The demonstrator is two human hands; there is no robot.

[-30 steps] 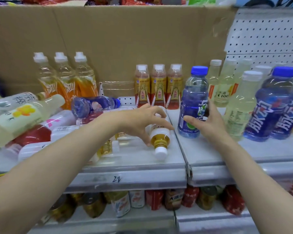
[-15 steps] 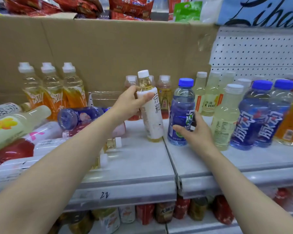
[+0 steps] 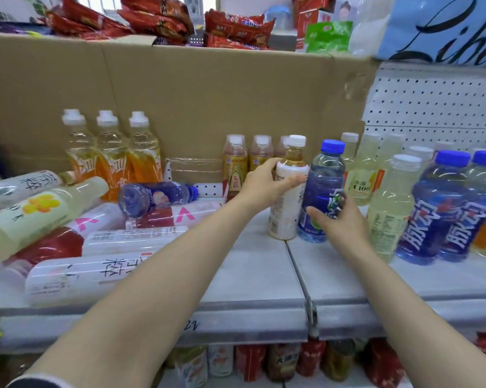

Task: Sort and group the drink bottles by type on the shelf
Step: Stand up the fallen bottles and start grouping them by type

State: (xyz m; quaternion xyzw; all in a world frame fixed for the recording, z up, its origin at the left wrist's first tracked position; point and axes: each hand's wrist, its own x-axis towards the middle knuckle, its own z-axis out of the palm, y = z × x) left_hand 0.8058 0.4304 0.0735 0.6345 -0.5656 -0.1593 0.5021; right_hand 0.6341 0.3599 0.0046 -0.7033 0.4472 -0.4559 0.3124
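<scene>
Left hand (image 3: 267,183) grips the shoulder of a white-labelled tea bottle (image 3: 287,203), fingers curled round it under the white cap. Bottle stands upright on the shelf (image 3: 250,278), right at the seam between the two shelf panels, mid-depth. Right hand (image 3: 339,219) wraps the lower half of a blue-capped clear bottle (image 3: 324,189), thumb across the purple label, fingers hidden behind it. That bottle is upright too, just right of the seam, touching or nearly touching the tea bottle; cannot tell which.

Behind them, against the cardboard backing (image 3: 208,93), a row of small amber bottles with gold labels (image 3: 234,163). Left back: three orange-labelled bottles (image 3: 110,155) standing side by side. Left end of the shelf: a heap of lying bottles, with a pale yellow bottle (image 3: 37,217) on top, a blue bottle on its side (image 3: 152,197), red-drink bottles (image 3: 48,245) under them, and a white-labelled tea bottle lying near the front edge (image 3: 96,273).

Right panel: pale lemon bottles (image 3: 387,208) standing, then two blue sports-drink bottles (image 3: 437,217) nearer the front, touching each other. Orange bottle at the right end, mostly cut off.

Top of the cardboard: red snack packets (image 3: 236,26). Lower shelf: cans and small bottles (image 3: 281,362), blurred.
</scene>
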